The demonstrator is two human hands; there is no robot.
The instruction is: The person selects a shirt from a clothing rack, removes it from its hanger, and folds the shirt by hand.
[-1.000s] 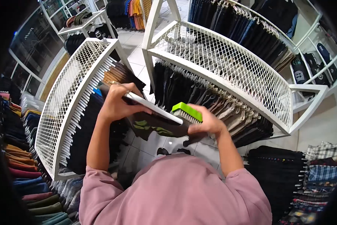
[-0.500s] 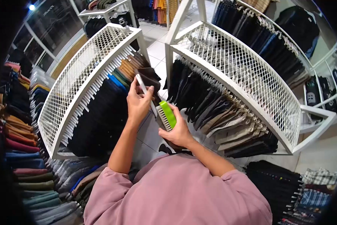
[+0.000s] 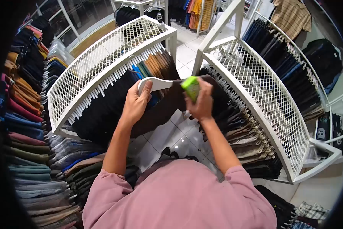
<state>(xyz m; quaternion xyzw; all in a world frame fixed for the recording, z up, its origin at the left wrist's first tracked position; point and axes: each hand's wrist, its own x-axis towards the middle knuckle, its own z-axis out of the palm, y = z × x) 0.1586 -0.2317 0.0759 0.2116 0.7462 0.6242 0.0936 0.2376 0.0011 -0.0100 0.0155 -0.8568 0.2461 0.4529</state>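
- The dark garment (image 3: 160, 112) hangs in the middle of the frame, over the aisle between two racks. It drapes from a white hanger (image 3: 158, 83) down toward the lower left.
- The hanger's long axis runs nearly level, left to right across the frame. Only its left half shows bare; the right half is under the cloth.
- The left hand (image 3: 135, 103) has its grip wrapped round the hanger's left end, thumb over the top and fingers curled behind.
- The right hand (image 3: 202, 105) has its grip closed round a green brush (image 3: 191, 87), fingers pressed to its sides.
- The brush sits at the garment's upper right edge, just right of the bare hanger, so the right hand is the nearer to the cloth's top. Whether the bristles touch the cloth cannot be told.
- From the brush, the free length of cloth lies down and to the left, along the drape.
- The left rack (image 3: 102, 57), with its white mesh top, stands close at the left of the frame; its hung clothes are just beside the left forearm.
- The right rack (image 3: 263, 91) curves down the right of the frame, and its corner post rises just above the brush.
- Open room is the tiled floor (image 3: 171, 137) below the hands, narrow between the racks.
- Folded stacks (image 3: 22, 114) line the far left edge, well apart from both hands.
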